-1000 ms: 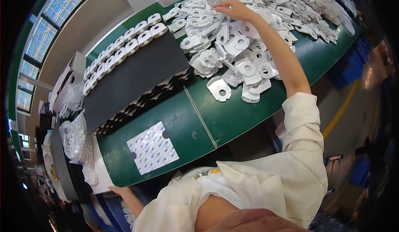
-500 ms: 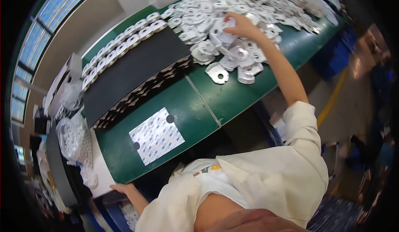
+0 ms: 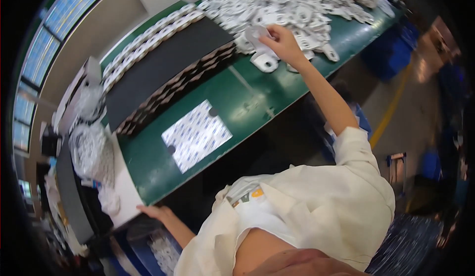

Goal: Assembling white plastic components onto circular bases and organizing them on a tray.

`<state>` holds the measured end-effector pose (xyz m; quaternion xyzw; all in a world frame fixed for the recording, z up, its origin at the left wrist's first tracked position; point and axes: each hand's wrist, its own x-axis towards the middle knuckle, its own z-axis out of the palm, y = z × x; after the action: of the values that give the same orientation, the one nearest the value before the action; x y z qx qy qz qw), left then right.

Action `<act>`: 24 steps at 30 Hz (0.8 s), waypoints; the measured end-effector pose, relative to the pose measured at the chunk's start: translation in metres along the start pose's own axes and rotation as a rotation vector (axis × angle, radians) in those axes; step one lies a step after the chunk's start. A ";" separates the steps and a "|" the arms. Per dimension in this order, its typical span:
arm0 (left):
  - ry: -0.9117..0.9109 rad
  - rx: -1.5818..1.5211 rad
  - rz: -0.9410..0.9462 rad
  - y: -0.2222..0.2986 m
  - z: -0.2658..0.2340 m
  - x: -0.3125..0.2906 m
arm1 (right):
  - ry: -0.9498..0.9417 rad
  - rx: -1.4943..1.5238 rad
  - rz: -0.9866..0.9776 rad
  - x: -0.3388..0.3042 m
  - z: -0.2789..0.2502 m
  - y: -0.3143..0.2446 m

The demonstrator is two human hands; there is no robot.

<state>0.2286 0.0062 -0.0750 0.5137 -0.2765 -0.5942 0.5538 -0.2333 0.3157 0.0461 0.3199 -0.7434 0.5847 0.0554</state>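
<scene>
Translucent piece [image 3: 255,34]: likely light, stiff; grasp by rim. Right hand [image 3: 283,43] pinches its right edge above the near left side of the white-part pile [image 3: 302,11]. Left hand [image 3: 154,211] touches the white board [image 3: 123,192]; grip indeterminable.

We held a translucent piece [image 3: 254,32] in our right hand [image 3: 285,43]; our left hand [image 3: 154,211] lay by the counter's [image 3: 151,169] near-left corner.

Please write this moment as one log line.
left hand: at corner of green table; right hand: holding translucent piece; near: pile of white parts; patterned sheet: on table
</scene>
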 end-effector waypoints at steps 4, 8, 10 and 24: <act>-0.077 -0.039 -0.071 -0.019 -0.009 0.030 | -0.037 -0.339 -0.353 -0.073 0.028 -0.006; -0.042 0.038 0.102 -0.010 0.002 0.009 | -0.221 -0.680 -0.528 -0.093 0.038 -0.012; -0.040 0.029 0.109 -0.010 -0.002 0.014 | -0.263 -0.629 -0.505 -0.090 0.036 -0.016; 0.028 0.049 0.073 -0.017 -0.006 0.020 | -0.681 -0.857 -0.277 -0.040 0.028 -0.037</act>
<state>0.2302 -0.0070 -0.0978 0.5249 -0.3016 -0.5595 0.5662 -0.1731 0.3027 0.0501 0.5341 -0.8414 0.0814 0.0136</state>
